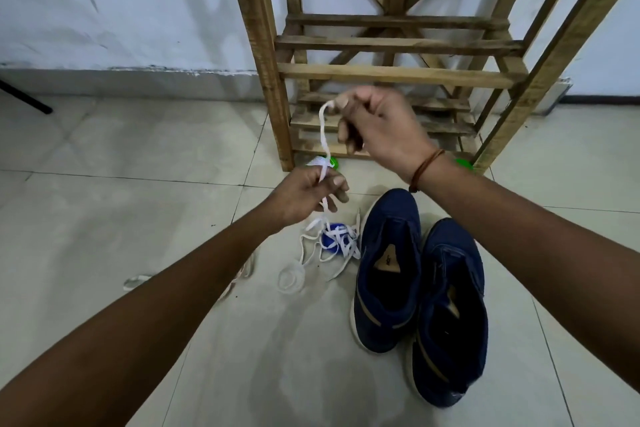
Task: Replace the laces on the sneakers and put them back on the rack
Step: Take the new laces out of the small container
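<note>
Two navy blue sneakers (420, 291) lie side by side on the tiled floor at the right, toes pointing away from me, with no laces in them. A white lace (324, 139) is stretched between my hands. My right hand (377, 125) pinches its upper end in front of the rack. Lower and to the left, my left hand (308, 194) grips the same lace. The rest of the lace hangs down into a loose white tangle (332, 243) on the floor, over a small blue object (329, 239). The wooden shoe rack (394, 73) stands against the wall behind.
A coiled white band (291, 279) and pale strips (138, 281) lie on the floor left of the sneakers. Green feet (464, 163) show under the rack. A black rod (24, 97) slants at the far left.
</note>
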